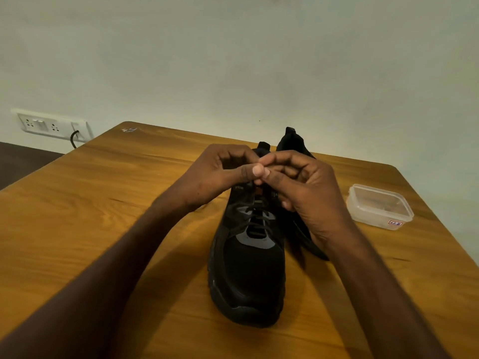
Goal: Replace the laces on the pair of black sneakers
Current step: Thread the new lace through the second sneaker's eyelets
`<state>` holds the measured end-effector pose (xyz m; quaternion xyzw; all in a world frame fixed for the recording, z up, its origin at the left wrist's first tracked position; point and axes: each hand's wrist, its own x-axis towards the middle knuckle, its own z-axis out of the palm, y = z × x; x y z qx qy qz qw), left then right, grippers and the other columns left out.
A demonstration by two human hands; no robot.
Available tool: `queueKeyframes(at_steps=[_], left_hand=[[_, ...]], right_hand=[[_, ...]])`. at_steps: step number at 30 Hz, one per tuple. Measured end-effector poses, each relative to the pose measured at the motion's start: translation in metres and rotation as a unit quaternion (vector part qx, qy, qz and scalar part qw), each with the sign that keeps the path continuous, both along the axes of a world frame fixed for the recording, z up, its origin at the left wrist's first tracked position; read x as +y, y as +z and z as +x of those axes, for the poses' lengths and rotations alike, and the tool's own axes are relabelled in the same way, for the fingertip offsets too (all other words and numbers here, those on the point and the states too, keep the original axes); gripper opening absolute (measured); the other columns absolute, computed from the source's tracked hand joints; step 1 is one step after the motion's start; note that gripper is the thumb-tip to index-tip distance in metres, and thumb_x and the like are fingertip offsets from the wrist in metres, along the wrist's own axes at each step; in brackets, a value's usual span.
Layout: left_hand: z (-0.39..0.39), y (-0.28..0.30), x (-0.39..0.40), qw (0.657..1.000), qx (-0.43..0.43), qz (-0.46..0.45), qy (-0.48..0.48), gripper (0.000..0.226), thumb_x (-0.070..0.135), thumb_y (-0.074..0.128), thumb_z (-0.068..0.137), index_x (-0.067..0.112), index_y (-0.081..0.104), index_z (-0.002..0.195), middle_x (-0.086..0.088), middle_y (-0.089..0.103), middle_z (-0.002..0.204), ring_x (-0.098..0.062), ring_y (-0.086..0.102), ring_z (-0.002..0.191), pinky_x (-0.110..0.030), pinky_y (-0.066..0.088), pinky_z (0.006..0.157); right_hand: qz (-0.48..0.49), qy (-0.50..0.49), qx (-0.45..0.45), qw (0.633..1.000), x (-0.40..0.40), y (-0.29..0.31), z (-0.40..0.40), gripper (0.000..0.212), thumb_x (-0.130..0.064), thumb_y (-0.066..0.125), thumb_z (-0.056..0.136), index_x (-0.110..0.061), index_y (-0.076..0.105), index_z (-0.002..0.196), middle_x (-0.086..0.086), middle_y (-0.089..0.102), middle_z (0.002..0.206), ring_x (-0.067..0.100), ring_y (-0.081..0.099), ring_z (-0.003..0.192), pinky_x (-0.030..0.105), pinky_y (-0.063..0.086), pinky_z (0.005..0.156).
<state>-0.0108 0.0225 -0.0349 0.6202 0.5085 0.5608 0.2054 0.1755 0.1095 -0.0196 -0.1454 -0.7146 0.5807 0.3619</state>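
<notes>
Sneakers, black, stand side by side on the wooden bench (103, 208): the near sneaker (247, 268) points toward the person, dark lace (255, 221) crossing its lower eyelets; the far sneaker (295, 143) is mostly hidden, its lacing not visible. Both hands meet over the near sneaker's upper eyelets, left hand (220, 172) and right hand (303, 187) curled, fingertips pinching together, apparently on lace ends, though the lace between them is obscured. Lacing appears near its top on this shoe. A clear lidded container (379, 207) sits to the right.

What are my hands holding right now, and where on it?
Both hands, left hand and right hand, meet fingertip to fingertip above the near sneaker's top eyelets, probably pinching its lace ends; the fingers hide the grip itself.
</notes>
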Motion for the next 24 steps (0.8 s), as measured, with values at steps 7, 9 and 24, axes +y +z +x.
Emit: queueKeyframes(at_steps=[7,9,24], left_hand=[[-0.012,0.000,-0.003,0.997,-0.069,0.029,-0.013,0.023,0.004,0.059,0.097,0.005,0.066,0.075,-0.020,0.065,0.096,-0.033,0.060,0.096,-0.037,0.049,0.083],[-0.021,0.000,-0.007,0.990,-0.130,0.036,-0.026,0.022,0.008,0.054,0.089,0.009,0.061,0.069,-0.015,0.063,0.092,-0.033,0.057,0.098,-0.043,0.044,0.085],[-0.016,-0.001,-0.006,0.998,0.009,-0.001,0.063,0.027,0.024,0.065,0.101,-0.002,0.072,0.101,-0.009,0.075,0.092,-0.019,0.068,0.085,-0.023,0.049,0.068]], right_hand=[[-0.075,-0.097,0.044,0.991,0.009,-0.002,-0.002,0.016,-0.009,0.070,0.096,-0.009,0.076,0.110,0.008,0.077,0.089,0.001,0.057,0.055,0.014,0.043,0.049],[-0.097,-0.118,0.044,0.987,0.016,-0.004,0.000,0.016,-0.012,0.069,0.096,-0.014,0.076,0.110,0.005,0.079,0.095,0.007,0.054,0.059,0.018,0.042,0.049],[0.125,-0.147,0.012,0.981,0.001,-0.017,-0.011,0.012,-0.015,0.079,0.088,-0.022,0.081,0.098,-0.013,0.078,0.090,0.002,0.073,0.090,0.020,0.058,0.081]])
